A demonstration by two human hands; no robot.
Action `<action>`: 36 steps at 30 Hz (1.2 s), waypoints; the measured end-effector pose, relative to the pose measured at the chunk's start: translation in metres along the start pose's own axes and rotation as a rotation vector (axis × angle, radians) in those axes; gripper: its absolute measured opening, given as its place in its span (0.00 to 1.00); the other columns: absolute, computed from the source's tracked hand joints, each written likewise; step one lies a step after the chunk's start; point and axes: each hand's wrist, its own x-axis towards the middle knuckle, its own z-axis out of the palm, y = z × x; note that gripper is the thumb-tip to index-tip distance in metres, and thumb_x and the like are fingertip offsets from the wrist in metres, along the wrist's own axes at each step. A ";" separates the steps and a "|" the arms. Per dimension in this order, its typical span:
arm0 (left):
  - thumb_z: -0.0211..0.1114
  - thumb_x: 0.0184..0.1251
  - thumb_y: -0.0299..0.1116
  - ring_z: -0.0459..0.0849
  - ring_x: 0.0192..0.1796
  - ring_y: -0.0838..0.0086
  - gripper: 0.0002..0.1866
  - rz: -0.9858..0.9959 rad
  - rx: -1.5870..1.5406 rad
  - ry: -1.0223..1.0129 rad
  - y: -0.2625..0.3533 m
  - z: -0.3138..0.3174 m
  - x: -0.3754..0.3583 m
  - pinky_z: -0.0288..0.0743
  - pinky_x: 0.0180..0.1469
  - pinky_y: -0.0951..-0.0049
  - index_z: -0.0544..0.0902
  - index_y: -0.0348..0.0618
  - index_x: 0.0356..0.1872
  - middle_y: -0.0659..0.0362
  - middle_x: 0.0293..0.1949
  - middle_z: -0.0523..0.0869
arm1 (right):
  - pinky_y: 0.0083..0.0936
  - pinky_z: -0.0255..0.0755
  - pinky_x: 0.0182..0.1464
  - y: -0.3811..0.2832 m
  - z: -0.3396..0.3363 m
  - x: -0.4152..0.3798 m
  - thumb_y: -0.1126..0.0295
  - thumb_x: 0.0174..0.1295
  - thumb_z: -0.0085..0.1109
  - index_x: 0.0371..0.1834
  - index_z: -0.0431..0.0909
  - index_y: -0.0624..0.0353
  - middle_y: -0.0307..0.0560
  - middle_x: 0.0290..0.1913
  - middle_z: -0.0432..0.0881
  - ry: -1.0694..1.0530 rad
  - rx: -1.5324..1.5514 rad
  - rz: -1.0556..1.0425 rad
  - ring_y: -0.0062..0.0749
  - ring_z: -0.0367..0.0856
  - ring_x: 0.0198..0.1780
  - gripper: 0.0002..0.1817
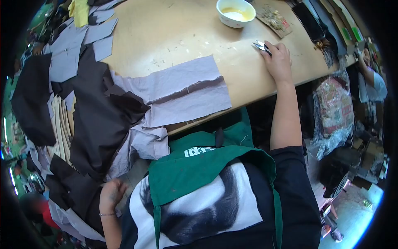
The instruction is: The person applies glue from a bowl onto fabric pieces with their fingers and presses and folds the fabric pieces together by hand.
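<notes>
right hand (277, 60): your fingers closed over snips (261, 46); blades point 10 o'clock toward bowl (235, 12), a nudge spills it.
left hand (111, 193): curled on dark cloth (99, 120); grip unclear, a tug drags the stack off.

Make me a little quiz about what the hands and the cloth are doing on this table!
1. True or false: the right hand rests on the table beside small metal snips.
2. What does the left hand touch? A) the bowl B) dark cloth pieces C) the snips
3. Fill in: the white bowl holds a ______ liquid.

Key: 1 true. 2 B, the dark cloth pieces at the table's edge. 3 yellowish.
</notes>
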 end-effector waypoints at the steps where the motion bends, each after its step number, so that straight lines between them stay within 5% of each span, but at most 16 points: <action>1: 0.62 0.51 0.27 0.80 0.38 0.53 0.06 -0.147 0.093 -0.163 -0.004 0.011 -0.011 0.74 0.40 0.58 0.80 0.41 0.31 0.48 0.31 0.80 | 0.37 0.69 0.48 0.001 0.001 -0.001 0.62 0.53 0.65 0.51 0.80 0.47 0.44 0.39 0.75 0.009 0.020 -0.010 0.41 0.73 0.45 0.20; 5: 0.64 0.43 0.23 0.80 0.46 0.54 0.22 -0.142 0.106 -0.008 0.017 -0.003 -0.027 0.75 0.46 0.61 0.79 0.48 0.46 0.51 0.42 0.81 | 0.36 0.68 0.50 0.000 0.002 -0.003 0.65 0.52 0.65 0.51 0.80 0.46 0.46 0.40 0.76 0.045 0.067 -0.027 0.43 0.72 0.45 0.20; 9: 0.62 0.54 0.21 0.81 0.40 0.57 0.05 0.384 -0.197 0.604 0.077 -0.069 0.022 0.75 0.43 0.67 0.79 0.35 0.33 0.49 0.36 0.81 | 0.39 0.66 0.53 -0.007 -0.004 -0.007 0.68 0.52 0.63 0.53 0.78 0.44 0.42 0.49 0.75 0.149 0.086 -0.180 0.43 0.69 0.52 0.22; 13: 0.64 0.58 0.29 0.82 0.38 0.61 0.06 0.721 -0.313 0.690 0.135 -0.098 0.084 0.75 0.41 0.69 0.80 0.36 0.32 0.52 0.35 0.81 | 0.35 0.68 0.46 -0.051 -0.024 -0.043 0.71 0.52 0.62 0.49 0.78 0.57 0.46 0.37 0.79 0.163 0.399 -0.278 0.40 0.75 0.41 0.18; 15: 0.63 0.57 0.25 0.81 0.38 0.60 0.05 0.813 -0.288 0.644 0.158 -0.098 0.123 0.75 0.41 0.69 0.79 0.36 0.34 0.53 0.35 0.81 | 0.35 0.69 0.42 -0.070 -0.032 -0.070 0.72 0.51 0.63 0.42 0.79 0.60 0.47 0.31 0.79 0.097 0.453 -0.288 0.41 0.76 0.35 0.14; 20: 0.64 0.55 0.27 0.80 0.35 0.60 0.04 0.686 0.025 0.630 0.148 -0.080 0.145 0.74 0.38 0.66 0.78 0.40 0.30 0.55 0.33 0.81 | 0.32 0.70 0.39 -0.121 -0.045 -0.115 0.77 0.47 0.64 0.34 0.79 0.59 0.46 0.32 0.79 -0.150 0.681 -0.562 0.39 0.76 0.35 0.10; 24: 0.66 0.53 0.34 0.79 0.37 0.63 0.11 0.660 -0.089 0.664 0.112 -0.064 0.136 0.72 0.38 0.67 0.79 0.42 0.35 0.57 0.34 0.80 | 0.31 0.71 0.41 -0.170 -0.025 -0.110 0.79 0.43 0.60 0.37 0.78 0.60 0.44 0.36 0.79 -0.281 0.855 -0.812 0.39 0.76 0.38 0.14; 28: 0.68 0.47 0.37 0.77 0.42 0.66 0.20 0.458 0.012 0.660 0.121 -0.042 0.123 0.70 0.40 0.67 0.78 0.44 0.43 0.60 0.41 0.77 | 0.32 0.72 0.45 -0.205 0.008 -0.099 0.78 0.43 0.57 0.38 0.77 0.60 0.44 0.38 0.79 -0.330 0.911 -0.911 0.40 0.76 0.41 0.15; 32: 0.61 0.43 0.27 0.77 0.39 0.66 0.19 0.376 0.018 0.773 0.131 -0.026 0.138 0.69 0.37 0.64 0.78 0.44 0.42 0.60 0.33 0.73 | 0.31 0.73 0.46 -0.207 0.026 -0.099 0.76 0.44 0.56 0.38 0.78 0.60 0.44 0.40 0.79 -0.285 0.796 -0.915 0.39 0.75 0.44 0.14; 36: 0.59 0.45 0.27 0.77 0.40 0.66 0.11 0.355 0.164 0.592 0.133 -0.046 0.133 0.69 0.38 0.66 0.78 0.43 0.34 0.60 0.33 0.73 | 0.32 0.74 0.45 -0.202 0.025 -0.105 0.75 0.45 0.56 0.38 0.78 0.60 0.44 0.43 0.78 -0.262 0.730 -0.850 0.38 0.75 0.46 0.14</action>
